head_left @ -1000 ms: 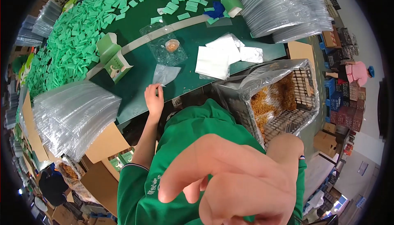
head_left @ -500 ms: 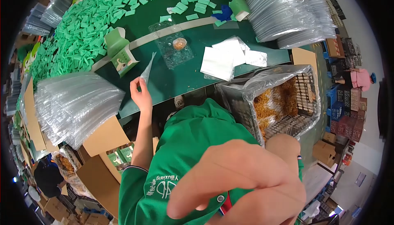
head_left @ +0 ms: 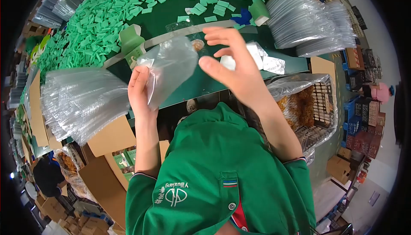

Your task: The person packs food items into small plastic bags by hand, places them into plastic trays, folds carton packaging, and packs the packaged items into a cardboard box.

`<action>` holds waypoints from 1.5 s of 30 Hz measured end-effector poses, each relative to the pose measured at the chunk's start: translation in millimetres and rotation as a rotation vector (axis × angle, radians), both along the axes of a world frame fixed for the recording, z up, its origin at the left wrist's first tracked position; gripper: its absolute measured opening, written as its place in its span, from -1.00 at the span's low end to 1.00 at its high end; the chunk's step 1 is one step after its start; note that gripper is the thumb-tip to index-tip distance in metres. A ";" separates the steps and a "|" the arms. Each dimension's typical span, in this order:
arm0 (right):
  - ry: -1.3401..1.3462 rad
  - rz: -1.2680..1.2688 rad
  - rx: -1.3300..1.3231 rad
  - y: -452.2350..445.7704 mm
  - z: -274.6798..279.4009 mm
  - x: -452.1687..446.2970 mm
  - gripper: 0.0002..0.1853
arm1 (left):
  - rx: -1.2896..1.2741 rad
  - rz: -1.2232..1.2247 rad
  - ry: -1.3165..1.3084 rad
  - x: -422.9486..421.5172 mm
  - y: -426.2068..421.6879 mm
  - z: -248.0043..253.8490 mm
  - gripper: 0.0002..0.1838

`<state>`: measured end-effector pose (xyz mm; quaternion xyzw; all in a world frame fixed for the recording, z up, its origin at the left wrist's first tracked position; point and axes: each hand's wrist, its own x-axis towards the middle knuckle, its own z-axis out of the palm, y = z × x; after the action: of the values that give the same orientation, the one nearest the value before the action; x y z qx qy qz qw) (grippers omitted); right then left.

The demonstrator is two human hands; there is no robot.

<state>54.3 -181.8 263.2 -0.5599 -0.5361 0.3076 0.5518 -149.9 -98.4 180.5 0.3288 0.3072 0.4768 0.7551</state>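
Since the earlier frame, the right hand point(head_left: 239, 70) has moved from the lower foreground to above the tabletop point(head_left: 209, 85); its fingers stand wide apart, palm inward. The left hand point(head_left: 140, 91) pinches the clear bag point(head_left: 173, 61), now spread broader, left of centre. At right, a plastic-lined crate point(head_left: 324, 102) contains golden-brown pieces point(head_left: 305, 108).

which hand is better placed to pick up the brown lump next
Probably the right: the right hand looks free, open and nearer the brown lump; the left hand grips the clear bag.
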 end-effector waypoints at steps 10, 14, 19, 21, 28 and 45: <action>0.705 0.180 -0.315 -2.1 -26.6 -6.3 -0.67 | -0.003 -0.094 -0.037 12.5 -14.2 29.6 -0.72; 0.652 0.113 -0.225 -2.7 -20.1 -5.6 -0.82 | -0.134 -0.021 -0.048 11.8 -21.8 40.8 -0.48; 0.588 0.128 -0.164 -4.8 -18.6 -6.9 -0.78 | 0.105 -0.121 0.007 -1.2 -26.5 35.6 -0.54; 0.559 0.136 -0.167 -4.8 -18.8 -7.5 -0.78 | 0.158 -0.081 0.064 0.5 -30.5 44.8 -0.74; 0.556 0.205 -0.198 -4.2 -21.6 -10.3 -0.80 | 0.238 0.092 0.270 -3.1 -34.4 48.0 -0.83; 0.482 0.090 -0.175 0.1 -31.4 -11.8 -0.86 | 0.361 0.314 0.483 -2.1 -23.4 38.4 -0.85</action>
<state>42.5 -181.7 231.8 -0.4916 -0.3846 0.5015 0.5990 -152.1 -121.8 218.9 0.5092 0.4347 0.5425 0.5074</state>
